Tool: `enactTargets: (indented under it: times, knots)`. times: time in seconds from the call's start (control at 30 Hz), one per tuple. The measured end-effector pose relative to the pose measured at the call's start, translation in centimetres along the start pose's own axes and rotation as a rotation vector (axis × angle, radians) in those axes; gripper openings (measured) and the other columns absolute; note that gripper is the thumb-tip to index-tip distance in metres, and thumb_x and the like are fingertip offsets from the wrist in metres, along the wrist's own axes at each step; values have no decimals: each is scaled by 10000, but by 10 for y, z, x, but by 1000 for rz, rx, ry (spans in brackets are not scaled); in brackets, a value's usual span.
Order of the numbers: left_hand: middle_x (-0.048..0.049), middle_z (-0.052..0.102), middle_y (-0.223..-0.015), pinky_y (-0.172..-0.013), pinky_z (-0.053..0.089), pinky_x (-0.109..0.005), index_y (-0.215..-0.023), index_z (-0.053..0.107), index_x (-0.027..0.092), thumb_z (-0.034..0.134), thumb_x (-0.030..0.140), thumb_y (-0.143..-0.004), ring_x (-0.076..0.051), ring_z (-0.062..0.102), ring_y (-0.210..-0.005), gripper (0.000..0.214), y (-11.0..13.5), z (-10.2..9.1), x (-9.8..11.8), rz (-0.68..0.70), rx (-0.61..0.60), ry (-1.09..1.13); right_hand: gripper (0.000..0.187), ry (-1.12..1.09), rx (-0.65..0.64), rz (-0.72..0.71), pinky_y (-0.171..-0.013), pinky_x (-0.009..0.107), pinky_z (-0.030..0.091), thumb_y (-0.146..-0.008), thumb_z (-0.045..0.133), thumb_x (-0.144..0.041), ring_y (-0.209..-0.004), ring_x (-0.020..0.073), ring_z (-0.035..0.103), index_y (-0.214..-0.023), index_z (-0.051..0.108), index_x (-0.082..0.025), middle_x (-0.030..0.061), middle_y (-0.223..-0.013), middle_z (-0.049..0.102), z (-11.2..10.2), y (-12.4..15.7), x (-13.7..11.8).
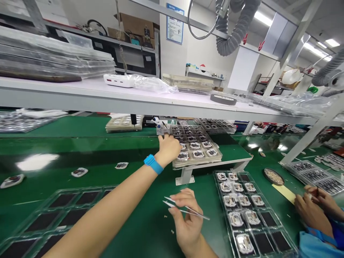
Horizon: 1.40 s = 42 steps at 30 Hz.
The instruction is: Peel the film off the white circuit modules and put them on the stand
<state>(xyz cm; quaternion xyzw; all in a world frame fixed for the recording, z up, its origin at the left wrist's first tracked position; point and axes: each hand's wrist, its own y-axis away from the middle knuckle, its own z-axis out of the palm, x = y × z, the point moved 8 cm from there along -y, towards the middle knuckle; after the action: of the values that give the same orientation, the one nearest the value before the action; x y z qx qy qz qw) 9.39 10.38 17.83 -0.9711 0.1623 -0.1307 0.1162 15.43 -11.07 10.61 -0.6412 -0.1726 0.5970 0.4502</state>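
My left hand (168, 147), with a blue wristband (153, 164) on its wrist, reaches far forward and pinches a small grey part (163, 130) at the near left corner of a stack of clear trays (197, 147) filled with small components. That stack rests on a low white stand (212, 165). My right hand (186, 218) is near me over the green table, closed on a pair of metal tweezers (185, 209) that point left. Just right of it lies a clear tray (248, 211) partly filled with white-framed parts.
An empty clear tray with dark pockets (53, 215) lies at lower left. Loose parts (79, 172) sit on the green belt. A white shelf (120, 95) overhangs the bench. Another person's hands (315, 209) work at right beside a round dish (273, 176).
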Motion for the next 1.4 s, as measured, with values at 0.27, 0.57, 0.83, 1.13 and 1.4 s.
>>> enactTargets:
  times: [0.27, 0.57, 0.83, 1.13, 1.4]
  knots:
    - [-100, 629, -1263, -910, 533, -493, -1225, 605, 172, 625, 330, -929, -268, 634, -1086, 337, -19, 8, -15, -139, -143, 100, 34, 1, -18, -1, -817, 417, 498, -905, 647, -244, -738, 201, 714, -920, 623, -264, 11, -833, 760, 3, 0, -1]
    - [-94, 699, -1053, -888, 494, -444, -923, 654, 155, 654, 328, -865, -311, 624, -1063, 183, 15, -9, -14, -136, -12, 526, 20, 2, 10, -17, -802, 434, 521, -915, 639, -248, -744, 205, 707, -898, 628, -244, 29, -820, 756, -2, -4, 0]
    - [5, 628, -698, -519, 442, -260, -1051, 575, 177, 559, 438, -827, -177, 622, -641, 344, 133, 3, -17, -103, -152, 1117, 116, -177, 191, 225, -683, 347, 592, -893, 676, -324, -778, 186, 708, -864, 610, -234, 34, -850, 684, -21, -4, 16]
    - [24, 600, -645, -501, 321, -236, -1062, 662, 155, 752, 483, -701, -118, 476, -573, 495, 201, 54, -32, -439, -368, 1446, 86, -176, 36, 454, -729, 321, 574, -837, 718, -250, -802, 183, 692, -827, 642, -210, 25, -822, 700, -4, 5, 37]
    - [-5, 622, -761, -526, 352, -248, -1017, 698, 174, 693, 499, -769, -126, 501, -609, 409, 209, 50, -34, -445, -324, 1474, 122, -170, 8, 528, -689, 308, 582, -835, 713, -288, -757, 179, 697, -816, 630, -200, 31, -795, 710, -1, 9, 41]
